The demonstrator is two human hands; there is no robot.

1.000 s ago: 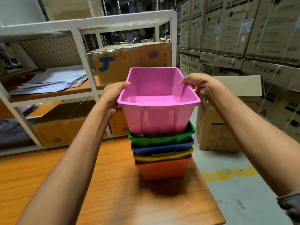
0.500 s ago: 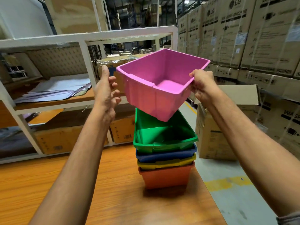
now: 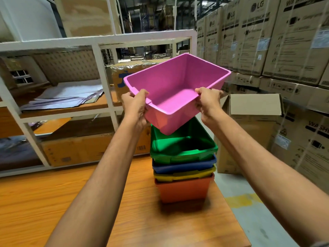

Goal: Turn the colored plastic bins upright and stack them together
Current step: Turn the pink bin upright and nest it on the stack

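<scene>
I hold a pink bin (image 3: 175, 90) in the air with both hands, tilted so its opening faces me. My left hand (image 3: 136, 106) grips its near left rim corner and my right hand (image 3: 208, 102) grips its near right rim corner. Its lower corner hangs just over the green bin (image 3: 183, 148), the top of an upright nested stack. Under the green bin sit a blue bin (image 3: 184, 166), a yellow bin (image 3: 185, 175) and an orange bin (image 3: 184, 190). The stack stands near the right edge of the wooden table (image 3: 53, 202).
A white metal shelf rack (image 3: 103, 72) with papers and cardboard boxes stands behind the table. An open cardboard box (image 3: 249, 122) sits on the floor right of the stack. Tall stacked cartons (image 3: 267, 41) line the right side. The table's right edge drops to grey floor (image 3: 258, 220).
The pink bin was lifted off the stack and tilted. My left hand, off the bin half a second ago, now grips its near rim; my right hand shifted to the near right corner.
</scene>
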